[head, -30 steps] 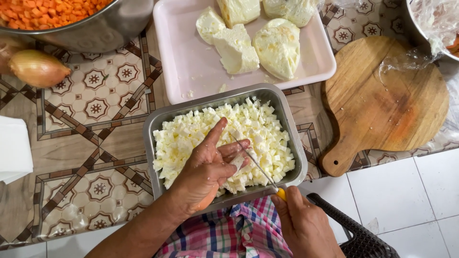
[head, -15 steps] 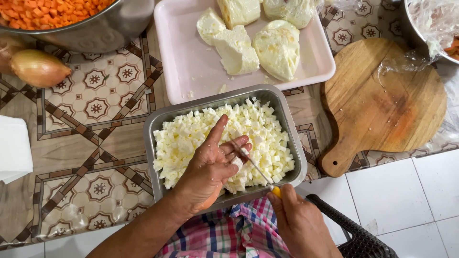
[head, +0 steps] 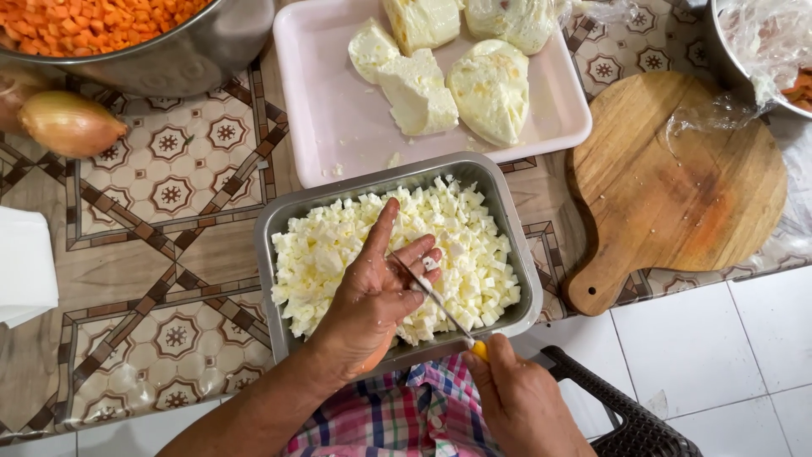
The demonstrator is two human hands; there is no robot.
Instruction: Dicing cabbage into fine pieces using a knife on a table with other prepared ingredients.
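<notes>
A grey metal pan [head: 277, 222] full of small white cheese cubes [head: 469, 228] sits at the table's near edge. My left hand [head: 372, 296] hovers over the pan, palm up, with a piece of white cheese on its fingers. My right hand [head: 516, 398] grips a knife [head: 440, 305] by its yellow handle, and the thin blade lies across the cheese in my left palm. Behind the pan stands a pink tray [head: 321, 110] with several large white cheese chunks [head: 491, 89].
A round wooden cutting board [head: 677, 186] lies to the right. A steel bowl of diced carrot [head: 127, 38] and an onion [head: 69, 124] are at the far left. A plastic-covered bowl [head: 761, 42] sits at top right. White paper [head: 24, 267] rests at the left edge.
My left hand has shifted slightly over the pan while the knife blade works across the cheese in the palm. Everything else stays put.
</notes>
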